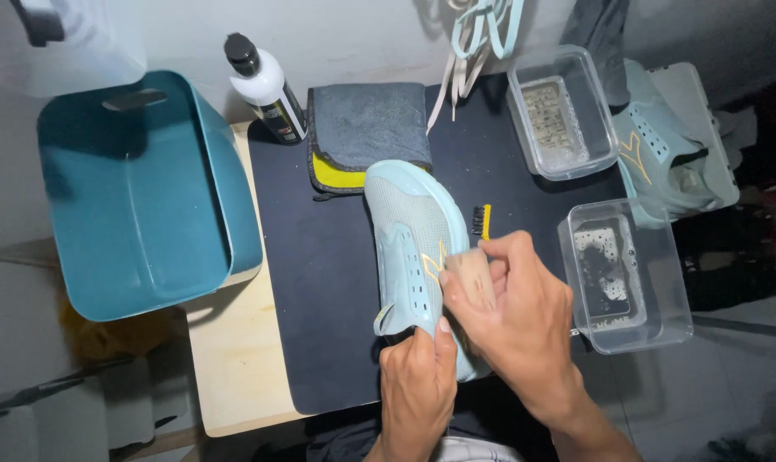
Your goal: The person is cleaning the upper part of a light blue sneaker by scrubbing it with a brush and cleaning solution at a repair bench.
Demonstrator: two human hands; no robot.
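Observation:
A pale teal sneaker (409,235) lies on a dark mat (319,308), toe pointing away from me. My left hand (418,389) grips its heel end, thumb pressed on the shoe's side. My right hand (512,312) holds a light wooden brush (471,272) against the sneaker's right side, near a gold mark. Just beyond my right fingers a small yellow-handled brush (483,221) with black bristles lies on the mat.
A teal plastic tub (140,197) sits at the left. A white bottle with a black cap (264,85) and a folded grey-and-yellow cloth (366,133) lie at the back. Two clear containers (561,111) (625,274) with foamy water stand right, beside a second teal sneaker (661,150). Laces (469,43) hang behind.

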